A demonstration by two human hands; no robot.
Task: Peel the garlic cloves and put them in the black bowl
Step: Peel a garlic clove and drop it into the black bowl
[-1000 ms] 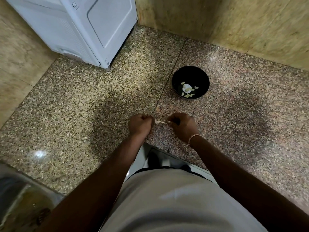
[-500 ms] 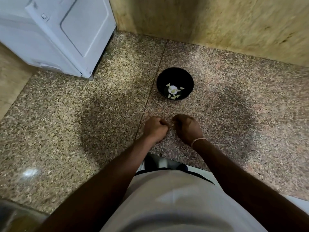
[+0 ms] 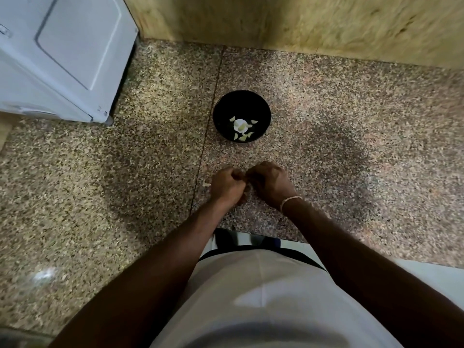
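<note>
At far left I logged a white appliance (image 3: 62,56) standing on the speckled granite counter (image 3: 100,197), with a yellowish wall (image 3: 301,23) behind. Near centre, my left hand (image 3: 227,185) was curled tight, a pale sliver (image 3: 207,184) showing at its outer edge, knuckles almost meeting my right hand (image 3: 270,183), also curled; I could not tell what either pinched. Beyond both hands sat the black bowl (image 3: 241,116), holding peeled garlic cloves (image 3: 241,125); a pale bracelet (image 3: 290,200) circled my right wrist.
</note>
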